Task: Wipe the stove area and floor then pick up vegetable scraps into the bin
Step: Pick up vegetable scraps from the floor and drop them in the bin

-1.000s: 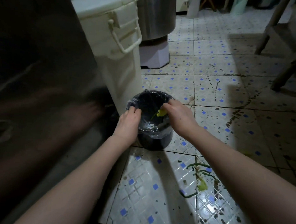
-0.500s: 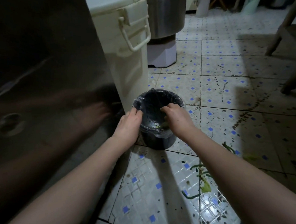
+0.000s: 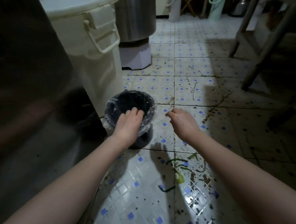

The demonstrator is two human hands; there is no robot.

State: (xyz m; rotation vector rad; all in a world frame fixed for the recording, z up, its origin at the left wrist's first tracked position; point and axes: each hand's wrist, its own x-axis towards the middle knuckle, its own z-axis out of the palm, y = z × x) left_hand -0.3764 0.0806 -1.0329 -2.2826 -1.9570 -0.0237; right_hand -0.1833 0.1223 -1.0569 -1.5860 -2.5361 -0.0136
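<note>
A small black bin [image 3: 110,111], lined with a clear plastic bag [image 3: 109,128] folded over its rim, stands on the tiled floor [image 3: 184,68] a little left of the frame's centre, tucked against a tall white lidded container [image 3: 94,51] and a dark steel cabinet face [image 3: 26,107] on the left. The left hand [image 3: 127,124] lies over the near rim with its fingers hooked down inside, gripping rim and liner together, most likely to steady the light bin and stop the bag slipping in. The right hand [image 3: 182,120] hovers just right of the bin above the floor, its fingers loosely curled with nothing visible in them, so it looks free to fetch more. The vegetable scraps [image 3: 176,161], green stems and a pale leafy bit, lie scattered on the wet, speckled tiles in the lower centre-right of the frame, near the right forearm and apart from the bin. A steel drum [image 3: 135,16] stands at the upper centre.
</note>
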